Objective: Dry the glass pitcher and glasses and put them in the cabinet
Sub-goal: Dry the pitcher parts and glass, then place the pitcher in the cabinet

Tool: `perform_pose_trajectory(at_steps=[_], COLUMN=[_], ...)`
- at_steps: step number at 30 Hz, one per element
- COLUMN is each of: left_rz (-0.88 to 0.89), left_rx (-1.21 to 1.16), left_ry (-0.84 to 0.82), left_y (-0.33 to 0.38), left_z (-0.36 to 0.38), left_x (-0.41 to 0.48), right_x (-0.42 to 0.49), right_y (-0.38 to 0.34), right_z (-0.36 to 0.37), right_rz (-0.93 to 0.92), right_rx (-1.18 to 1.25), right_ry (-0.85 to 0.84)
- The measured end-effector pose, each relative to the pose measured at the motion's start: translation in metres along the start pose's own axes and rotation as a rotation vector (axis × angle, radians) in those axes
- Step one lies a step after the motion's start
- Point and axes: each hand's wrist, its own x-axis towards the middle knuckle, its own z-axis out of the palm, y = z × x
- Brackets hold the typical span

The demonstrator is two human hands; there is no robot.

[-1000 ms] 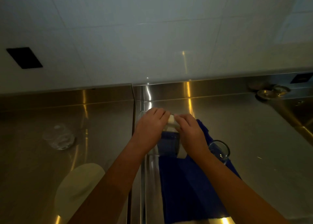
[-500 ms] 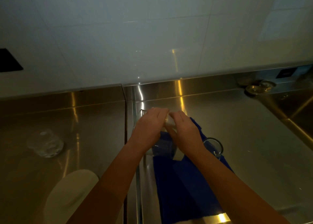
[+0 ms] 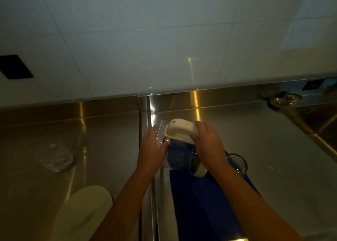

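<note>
On the stainless-steel counter [image 3: 255, 149], centre of view: one glass pitcher [image 3: 176, 158], clear-walled, tilted with its mouth toward 12 o'clock. It is above a blue towel [image 3: 200, 204] that runs from it down to 6 o'clock. Whether its base touches the towel cannot be told.

- White lid [image 3: 179, 131]: at the pitcher's mouth, tilted; seated or lifted off, unclear.
- Left hand [image 3: 152, 149]: at the pitcher's 9 o'clock, fingers curled round the glass wall, gripping it.
- Right hand [image 3: 209, 144]: at the pitcher's 3 o'clock, fingers curled over the lid's right end, holding it.
- Drinking glass [image 3: 238, 163]: at the towel's right edge, just beside the right wrist, at 4 o'clock of the pitcher.
- Second glass [image 3: 54, 156]: on the counter, well apart at 9 o'clock; form blurred.
- Pale oval object [image 3: 82, 213]: at 7 o'clock, unidentified.
- Sink basin [image 3: 324, 129]: at 3 o'clock, at the frame's edge.
- White tiled wall [image 3: 164, 40]: at 12 o'clock, bearing a black rectangular plate [image 3: 14, 67] at 10 o'clock.
</note>
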Motion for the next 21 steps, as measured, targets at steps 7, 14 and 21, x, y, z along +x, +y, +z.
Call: perform_pose_trajectory(at_steps=[7,14,21], left_rz=[-0.070,-0.130,-0.052], left_rx=[-0.136,-0.227,-0.087], left_ry=[-0.002,-0.011,0.164], left_y=[-0.001,0.003,-0.003], left_z=[0.000,-0.028,-0.061], left_x=[-0.003,-0.003,0.002], right_x=[-0.008,-0.007,-0.001], right_y=[-0.004,-0.021,-0.047], right_z=[-0.007,-0.002,0.014], right_rz=[0.095,0.137,0.073], right_rx=[0.126,0.277,0.414], right_ry=[0.027,0.049,0.004])
